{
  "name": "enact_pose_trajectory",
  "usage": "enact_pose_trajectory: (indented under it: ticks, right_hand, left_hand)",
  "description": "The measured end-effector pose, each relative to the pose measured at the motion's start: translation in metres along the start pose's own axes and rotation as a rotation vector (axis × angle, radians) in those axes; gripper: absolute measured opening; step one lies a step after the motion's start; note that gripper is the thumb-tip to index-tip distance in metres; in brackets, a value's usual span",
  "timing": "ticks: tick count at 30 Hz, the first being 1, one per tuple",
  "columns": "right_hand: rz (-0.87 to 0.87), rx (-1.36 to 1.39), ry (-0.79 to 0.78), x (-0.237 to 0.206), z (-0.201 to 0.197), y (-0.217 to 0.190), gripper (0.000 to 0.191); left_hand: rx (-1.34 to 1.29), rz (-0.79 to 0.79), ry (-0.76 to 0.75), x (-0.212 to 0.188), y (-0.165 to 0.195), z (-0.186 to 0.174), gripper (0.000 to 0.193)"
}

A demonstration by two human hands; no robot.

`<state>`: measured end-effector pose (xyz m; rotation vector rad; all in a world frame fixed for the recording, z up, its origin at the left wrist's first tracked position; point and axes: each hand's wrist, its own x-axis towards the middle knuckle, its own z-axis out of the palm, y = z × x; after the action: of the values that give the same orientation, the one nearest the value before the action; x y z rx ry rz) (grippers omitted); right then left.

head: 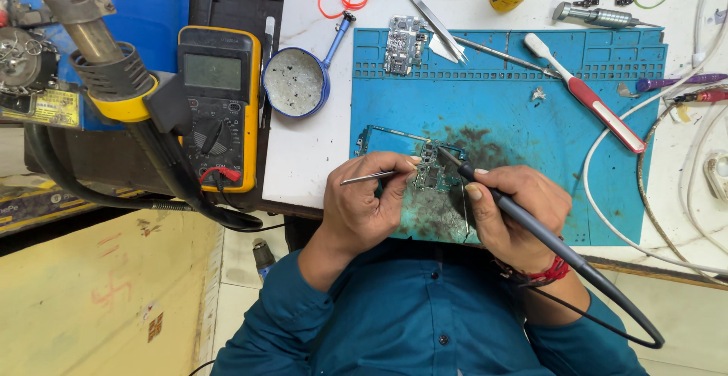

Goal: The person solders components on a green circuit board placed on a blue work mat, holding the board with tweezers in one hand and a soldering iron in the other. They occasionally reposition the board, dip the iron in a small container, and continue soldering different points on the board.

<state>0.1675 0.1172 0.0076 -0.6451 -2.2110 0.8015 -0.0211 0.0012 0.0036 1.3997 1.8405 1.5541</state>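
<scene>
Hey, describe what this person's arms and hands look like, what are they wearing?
Both arms wear teal-blue sleeves of a buttoned shirt, pushed up so the forearms are bare. The left hand is bare, with no ring or band visible. The right hand is bare too, with red thread bands tied round its wrist.

Mat [516,118]: matt blue rubber, sooty and stained nr the circuit board [432,167]. Tweezers [368,178]: bare shiny metal. Soldering iron [516,213]: matt dark plastic grip w/ metal tip. Worktop [311,156]: smooth white, glossy-ish. Toothbrush [588,94]: glossy red/white plastic. Multimeter [218,107]: yellow rubbery casing.
</scene>
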Motion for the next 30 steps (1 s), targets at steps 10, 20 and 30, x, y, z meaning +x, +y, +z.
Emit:
enact_pose_trajectory:
  ticks: [10, 20, 30]
  right_hand:
    - [-0.006, 0.004, 0.009, 0.0009, 0.0004, -0.0006, 0.015]
    - [-0.009, 0.005, 0.001, 0.0018, -0.0001, -0.0013, 0.016]
    - [-0.006, -0.003, 0.000, 0.0016, 0.0000, -0.0016, 0.015]
  left_hand:
    - [-0.004, 0.002, 0.000, -0.0001, 0.0000, -0.0002, 0.014]
    - [-0.007, 0.009, -0.001, -0.0005, -0.0017, 0.0004, 0.013]
    - [-0.021, 0.000, -0.004, -0.0004, -0.0012, 0.0002, 0.013]
